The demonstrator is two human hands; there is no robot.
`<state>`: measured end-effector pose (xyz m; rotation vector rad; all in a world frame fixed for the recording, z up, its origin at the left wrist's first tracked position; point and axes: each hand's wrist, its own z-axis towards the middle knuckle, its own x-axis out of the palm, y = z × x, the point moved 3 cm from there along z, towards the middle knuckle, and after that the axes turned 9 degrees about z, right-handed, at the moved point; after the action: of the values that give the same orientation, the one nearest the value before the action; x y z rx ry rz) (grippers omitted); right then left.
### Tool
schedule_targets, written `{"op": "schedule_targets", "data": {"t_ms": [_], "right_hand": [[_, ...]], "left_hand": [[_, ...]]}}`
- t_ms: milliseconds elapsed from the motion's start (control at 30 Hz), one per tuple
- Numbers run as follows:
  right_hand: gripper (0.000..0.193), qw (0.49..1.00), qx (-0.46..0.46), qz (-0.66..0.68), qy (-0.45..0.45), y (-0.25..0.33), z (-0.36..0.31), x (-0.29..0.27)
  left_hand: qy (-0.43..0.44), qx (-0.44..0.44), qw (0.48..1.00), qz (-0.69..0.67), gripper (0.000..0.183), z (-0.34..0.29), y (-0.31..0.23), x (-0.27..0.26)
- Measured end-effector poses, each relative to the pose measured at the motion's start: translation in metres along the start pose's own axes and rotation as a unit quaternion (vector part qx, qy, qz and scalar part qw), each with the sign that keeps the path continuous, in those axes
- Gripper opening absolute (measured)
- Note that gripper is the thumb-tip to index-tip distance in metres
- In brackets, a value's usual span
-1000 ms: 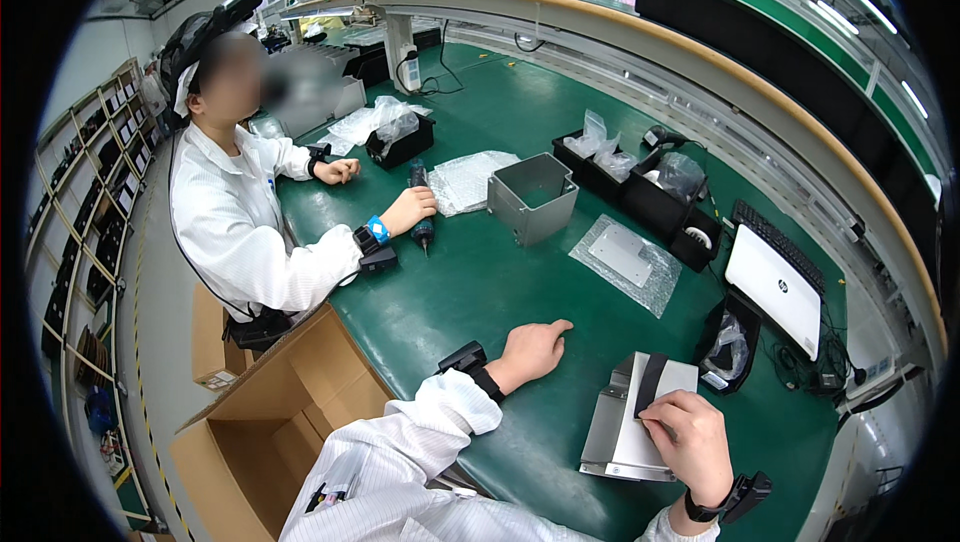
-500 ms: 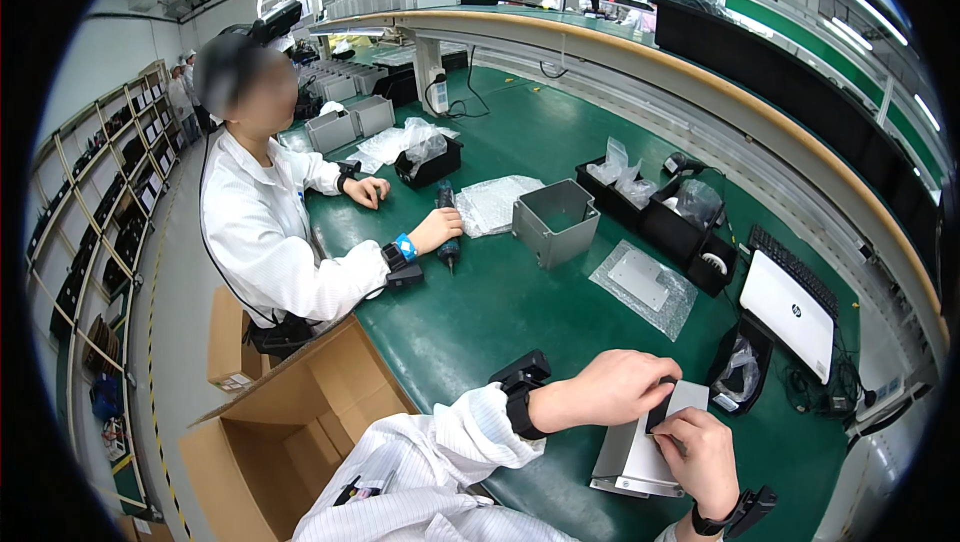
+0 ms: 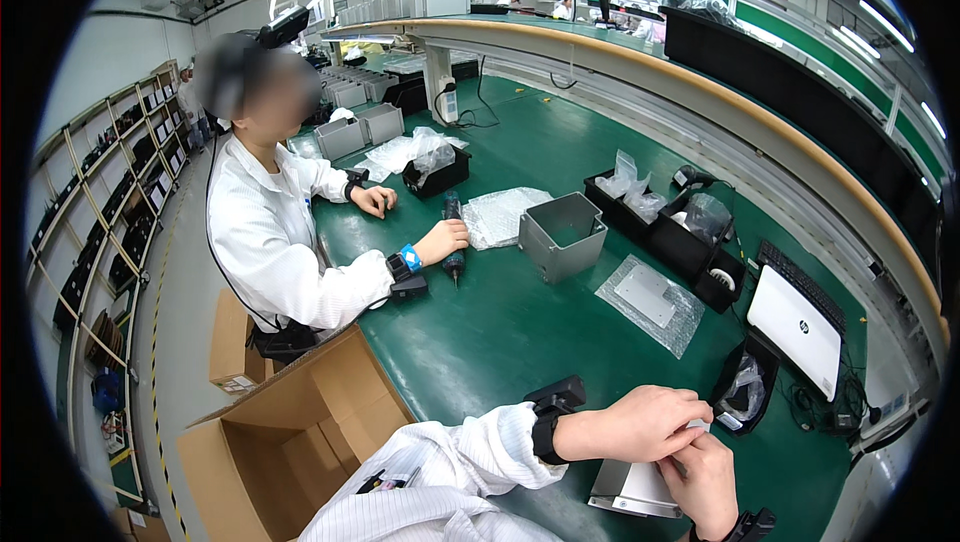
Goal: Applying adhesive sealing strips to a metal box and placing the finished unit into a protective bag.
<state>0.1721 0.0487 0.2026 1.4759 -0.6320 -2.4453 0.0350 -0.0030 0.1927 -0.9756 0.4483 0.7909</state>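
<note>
A light grey metal housing with a bent edge lies on the green bench right in front of me. My left hand is over its far end, fingers bent and pinched together. Close against it, my right hand has its thumb and fingers drawn together too. The fingertips of both hands meet above the housing. Whatever they pinch is hidden behind the fingers, and much of the housing's top is covered by the hands.
Beyond my hands lie a flat grey plate on bubble wrap, an open grey metal box, black bins and a white laptop. At left, a co-worker's hand rests on an electric screwdriver. A cardboard box stands beside the bench.
My hands have come closer together, and the left has tilted over the fingertips. A black piece seen between them before is now hidden. The view has shifted slightly.
</note>
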Motion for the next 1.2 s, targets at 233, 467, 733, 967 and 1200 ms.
{"op": "schedule_targets", "data": {"t_ms": [233,467,733,967,1200], "right_hand": [[0.019,0.999,0.034,-0.022,-0.001,0.0,-0.007,-0.002],[0.008,0.999,0.027,0.019,0.042,-0.002,0.012,0.001],[0.019,0.998,0.045,0.001,0.043,0.002,0.021,0.004],[0.02,0.996,0.071,-0.007,0.054,0.007,0.02,-0.002],[0.023,0.995,0.079,-0.012,0.057,-0.003,0.021,0.006]], "left_hand": [[0.043,0.008,0.999,-0.017,0.023,-0.002,0.001,0.009],[-0.021,-0.288,0.92,0.265,0.025,-0.052,0.149,-0.056],[0.079,-0.443,0.771,0.451,0.04,-0.131,0.241,-0.08],[0.18,-0.363,0.858,0.317,0.057,-0.102,0.188,-0.047],[0.189,-0.452,0.804,0.336,0.058,-0.117,0.21,-0.077]]}}
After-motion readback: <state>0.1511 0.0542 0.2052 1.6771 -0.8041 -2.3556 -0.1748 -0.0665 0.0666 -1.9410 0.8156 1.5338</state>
